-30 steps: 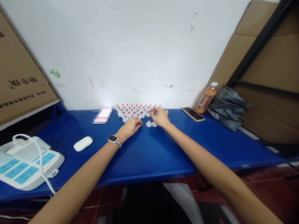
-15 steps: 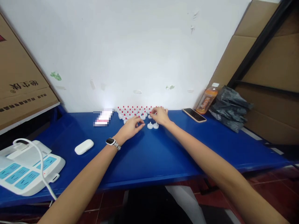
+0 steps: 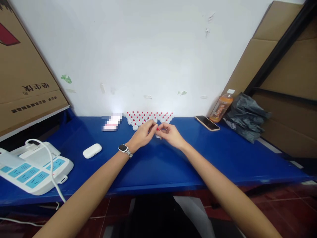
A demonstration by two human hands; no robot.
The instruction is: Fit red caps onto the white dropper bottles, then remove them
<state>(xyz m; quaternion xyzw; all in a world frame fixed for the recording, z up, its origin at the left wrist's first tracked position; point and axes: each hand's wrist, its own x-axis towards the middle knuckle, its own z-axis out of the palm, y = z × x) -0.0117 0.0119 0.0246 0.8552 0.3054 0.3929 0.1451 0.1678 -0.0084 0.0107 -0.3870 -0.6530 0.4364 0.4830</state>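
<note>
My left hand (image 3: 144, 133) and my right hand (image 3: 171, 135) meet near the middle of the blue table. The fingers of my right hand are pinched at a small red tip (image 3: 158, 129). A white nozzle cap (image 3: 158, 136) shows just beneath it, mostly hidden by the fingers. My left hand's thumb and fingers are closed right beside the red tip; what lies between them is hidden. Behind the hands, several white nozzle caps with red tips (image 3: 135, 127) stand upright in close rows along the wall.
A white earbud case (image 3: 92, 151) and a power strip (image 3: 37, 175) with a cable are on the left. A phone (image 3: 207, 123), an orange drink bottle (image 3: 222, 105) and a dark plastic bag (image 3: 244, 115) sit at the right. Cardboard boxes (image 3: 32, 72) flank the table (image 3: 158, 168).
My right hand has moved back from the rows of caps toward me. My left hand has shifted right and its fingers have closed beside the right hand's fingers.
</note>
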